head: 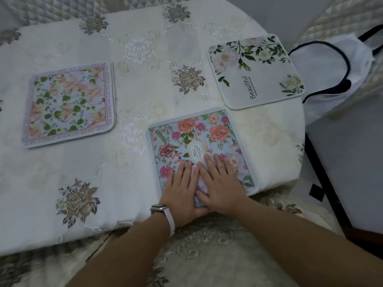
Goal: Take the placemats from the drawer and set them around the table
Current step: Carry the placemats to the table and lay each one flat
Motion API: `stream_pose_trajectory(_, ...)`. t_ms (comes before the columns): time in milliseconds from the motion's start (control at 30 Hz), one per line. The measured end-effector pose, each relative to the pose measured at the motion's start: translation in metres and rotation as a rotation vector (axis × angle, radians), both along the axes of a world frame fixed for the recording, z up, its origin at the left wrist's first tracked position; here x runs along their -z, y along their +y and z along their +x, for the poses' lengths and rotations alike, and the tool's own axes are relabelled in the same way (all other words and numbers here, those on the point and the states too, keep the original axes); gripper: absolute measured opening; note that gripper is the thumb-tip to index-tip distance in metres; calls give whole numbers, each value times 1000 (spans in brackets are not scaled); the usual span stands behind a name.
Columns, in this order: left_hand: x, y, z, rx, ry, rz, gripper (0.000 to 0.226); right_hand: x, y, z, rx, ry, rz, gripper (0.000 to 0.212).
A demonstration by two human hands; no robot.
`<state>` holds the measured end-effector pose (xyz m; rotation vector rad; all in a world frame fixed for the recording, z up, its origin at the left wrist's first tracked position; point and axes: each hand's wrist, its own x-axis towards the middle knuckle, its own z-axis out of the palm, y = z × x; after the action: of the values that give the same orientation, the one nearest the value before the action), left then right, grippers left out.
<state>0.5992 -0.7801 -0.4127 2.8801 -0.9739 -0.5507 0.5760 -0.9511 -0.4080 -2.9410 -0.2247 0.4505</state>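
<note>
Three square placemats lie on the table (145, 83), which is covered by a cream embroidered cloth. A blue placemat with pink and orange roses (196, 141) sits at the near edge. My left hand (182, 191) and my right hand (219, 183) both press flat on its near half, fingers straight and side by side. A placemat with green leaves and a pink text border (70, 104) lies to the left. A white placemat printed "Beautiful" (255, 73) lies at the far right, its corner overhanging the table edge.
A white bag with dark handles (335, 67) rests on a quilted chair to the right. A grey surface with a dark frame (348, 166) stands at the right. Quilted chair backs (51, 7) show beyond the far table edge. A lace-covered seat (207, 251) is under my arms.
</note>
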Motion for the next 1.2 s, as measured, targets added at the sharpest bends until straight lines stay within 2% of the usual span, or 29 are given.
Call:
stream_pose_trajectory(167, 1, 4, -5, -41, -30, -31, 103, 2, -19, -5, -161, 1, -8, 86)
stream_pose_trajectory(300, -4, 17, -13, -139, -41, 9, 109, -5, -51, -6, -260, 58, -94, 98)
stream_pose_trajectory(533, -1, 32, -22, -353, -34, -47, 105, -6, -72, -13, -14, 72, -49, 96)
stream_pose_trajectory(767, -1, 20, 44, -509, -44, -68, 103, 0, -79, 34, 156, 14, -3, 91)
stream_pose_trajectory(933, 1, 37, 30, -424, -46, 10, 98, 7, -93, 30, 184, 17, -12, 88)
stream_pose_trajectory(1100, -24, 60, 4, -393, 47, 106, 94, -6, -101, 11, 208, 93, -8, 84)
stream_pose_trajectory(1200, -42, 74, -1, -470, 64, 10, 79, -29, -92, 11, 181, 46, 27, 72)
